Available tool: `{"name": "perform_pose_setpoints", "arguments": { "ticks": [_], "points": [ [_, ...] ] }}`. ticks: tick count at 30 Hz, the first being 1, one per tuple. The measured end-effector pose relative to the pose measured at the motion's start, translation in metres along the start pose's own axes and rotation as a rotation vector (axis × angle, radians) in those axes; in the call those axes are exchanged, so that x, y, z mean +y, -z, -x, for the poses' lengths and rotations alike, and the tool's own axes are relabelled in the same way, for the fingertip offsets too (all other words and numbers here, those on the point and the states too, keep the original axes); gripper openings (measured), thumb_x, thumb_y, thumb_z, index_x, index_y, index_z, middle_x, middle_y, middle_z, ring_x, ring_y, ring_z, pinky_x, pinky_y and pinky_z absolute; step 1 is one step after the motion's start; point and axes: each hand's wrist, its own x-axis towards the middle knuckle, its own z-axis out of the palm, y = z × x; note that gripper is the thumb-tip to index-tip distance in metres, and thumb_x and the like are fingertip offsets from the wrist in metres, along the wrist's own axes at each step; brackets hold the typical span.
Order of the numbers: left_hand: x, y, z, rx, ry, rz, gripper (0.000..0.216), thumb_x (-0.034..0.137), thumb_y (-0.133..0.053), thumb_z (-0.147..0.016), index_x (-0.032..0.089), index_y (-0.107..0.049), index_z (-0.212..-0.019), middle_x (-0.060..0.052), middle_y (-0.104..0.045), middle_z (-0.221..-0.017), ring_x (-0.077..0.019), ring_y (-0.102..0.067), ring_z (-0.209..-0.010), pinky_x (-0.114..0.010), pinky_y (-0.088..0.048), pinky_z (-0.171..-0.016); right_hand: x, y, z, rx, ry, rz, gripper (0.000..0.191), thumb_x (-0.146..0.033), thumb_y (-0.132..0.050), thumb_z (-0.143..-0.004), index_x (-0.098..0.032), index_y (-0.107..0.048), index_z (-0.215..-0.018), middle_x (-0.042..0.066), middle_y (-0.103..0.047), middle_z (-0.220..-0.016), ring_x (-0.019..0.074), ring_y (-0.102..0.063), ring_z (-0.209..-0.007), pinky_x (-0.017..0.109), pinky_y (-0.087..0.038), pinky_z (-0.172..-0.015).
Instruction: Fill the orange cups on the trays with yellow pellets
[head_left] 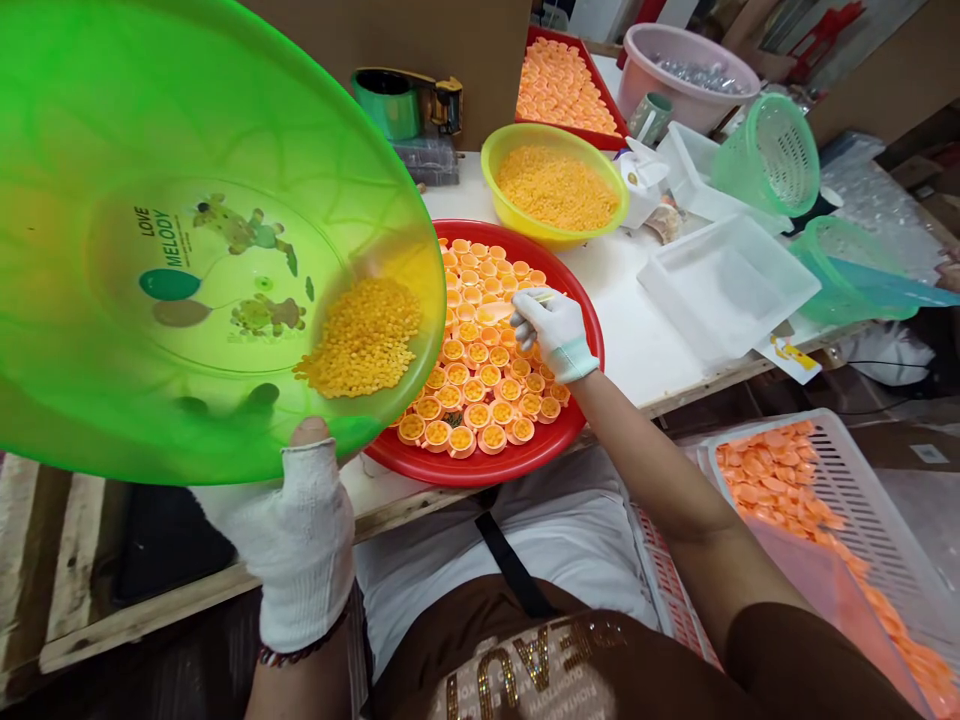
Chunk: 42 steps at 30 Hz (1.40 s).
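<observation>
My left hand (300, 540), in a white glove with the thumb tip bare, grips the rim of a tilted green basin (247, 130). Yellow pellets (367, 335) have gathered in the basin's lower right side. My gloved right hand (551, 325) is closed on a small spoon (495, 311), over a round red tray (577, 425). Many little orange cups (477, 416) cover that tray. Yellow pellets fill the cups toward the near side, while several at the far side look unfilled. The spoon's handle is mostly hidden by my fingers.
Behind the tray stands a yellow bowl (611, 215) of pellets. A red box (615, 125) of orange pieces and a pink tub (637, 75) sit farther back. Clear plastic trays (727, 290) and green baskets (765, 165) occupy the right. Below right, a white crate (862, 500) holds orange parts.
</observation>
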Motion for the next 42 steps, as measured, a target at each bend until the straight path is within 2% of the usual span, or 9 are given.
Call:
{"name": "perform_pose_setpoints", "arguments": {
  "ticks": [4,10,13,18,24,27,32,36,42],
  "points": [
    [0.004,0.0,0.002,0.0,0.01,0.017,0.071,0.023,-0.081,-0.076,0.021,-0.062,-0.144,-0.007,-0.065,-0.148,-0.0258,-0.066,-0.132,-0.041,-0.052,-0.118,0.005,0.007,0.005,0.02,0.097,0.151,0.016,-0.034,-0.06,-0.092,-0.02,-0.065,-0.087,-0.001,-0.063,-0.071,0.0101,-0.059,-0.056,0.025,-0.047,-0.051],
    [-0.005,0.004,0.0,-0.029,-0.021,-0.007,0.075,0.023,-0.081,-0.074,0.017,-0.06,-0.145,-0.009,-0.067,-0.145,-0.0266,-0.067,-0.13,-0.045,-0.052,-0.119,0.01,0.008,0.019,-0.097,0.515,0.474,0.013,-0.031,-0.062,-0.095,-0.024,-0.072,-0.092,0.005,-0.074,-0.1,0.0204,-0.069,-0.098,0.038,-0.055,-0.096],
    [-0.004,0.002,0.004,-0.065,-0.019,-0.019,0.072,0.024,-0.081,-0.077,0.022,-0.059,-0.145,-0.007,-0.066,-0.145,-0.028,-0.065,-0.132,-0.048,-0.048,-0.122,-0.004,-0.001,0.029,-0.054,0.554,0.371,0.017,-0.033,-0.059,-0.099,-0.023,-0.072,-0.097,0.006,-0.073,-0.097,0.0198,-0.069,-0.091,0.038,-0.056,-0.092],
    [0.0,-0.007,0.015,-0.115,0.025,-0.003,0.064,0.027,-0.081,-0.082,0.02,-0.06,-0.142,-0.012,-0.066,-0.144,-0.0272,-0.064,-0.134,-0.043,-0.05,-0.12,-0.022,-0.039,0.042,-0.111,0.416,0.327,0.015,-0.029,-0.06,-0.097,-0.02,-0.071,-0.089,0.002,-0.071,-0.081,0.0148,-0.067,-0.076,0.03,-0.057,-0.077],
    [0.004,-0.009,0.021,-0.164,0.068,-0.044,0.058,0.029,-0.078,-0.085,0.019,-0.062,-0.14,-0.015,-0.064,-0.148,-0.0258,-0.064,-0.134,-0.04,-0.051,-0.119,-0.018,-0.078,0.043,-0.332,-0.145,0.004,0.008,-0.024,-0.061,-0.092,-0.019,-0.065,-0.087,-0.001,-0.068,-0.068,0.0102,-0.062,-0.05,0.021,-0.05,-0.043],
    [0.005,-0.007,0.019,-0.138,0.107,-0.042,0.057,0.028,-0.078,-0.085,0.02,-0.063,-0.139,-0.013,-0.065,-0.146,-0.0261,-0.066,-0.131,-0.041,-0.052,-0.118,-0.017,-0.069,0.039,-0.306,-0.201,-0.143,0.009,-0.027,-0.065,-0.091,-0.018,-0.065,-0.089,-0.001,-0.069,-0.069,0.0095,-0.062,-0.051,0.019,-0.05,-0.041],
    [0.003,-0.004,0.01,-0.056,0.084,0.006,0.063,0.027,-0.083,-0.078,0.019,-0.063,-0.137,-0.012,-0.07,-0.137,-0.0274,-0.07,-0.122,-0.047,-0.051,-0.118,-0.016,-0.024,0.023,-0.214,-0.129,-0.174,0.022,-0.041,-0.069,-0.091,-0.019,-0.064,-0.09,-0.001,-0.068,-0.072,0.0068,-0.059,-0.053,0.018,-0.046,-0.043],
    [-0.002,-0.002,0.002,-0.004,0.032,0.033,0.071,0.024,-0.081,-0.073,0.019,-0.062,-0.141,-0.011,-0.068,-0.142,-0.0277,-0.068,-0.127,-0.046,-0.051,-0.118,-0.009,0.001,0.013,-0.059,-0.016,0.004,0.021,-0.04,-0.066,-0.09,-0.019,-0.064,-0.09,-0.001,-0.066,-0.072,0.0078,-0.059,-0.054,0.02,-0.045,-0.046],
    [-0.003,0.0,0.0,-0.001,-0.002,0.047,0.075,0.02,-0.079,-0.07,0.018,-0.061,-0.142,-0.007,-0.068,-0.143,-0.0241,-0.069,-0.125,-0.044,-0.051,-0.119,0.011,0.004,0.008,0.042,0.238,0.334,0.016,-0.035,-0.06,-0.093,-0.021,-0.066,-0.086,-0.001,-0.064,-0.071,0.011,-0.059,-0.062,0.026,-0.048,-0.059]
  ]
}}
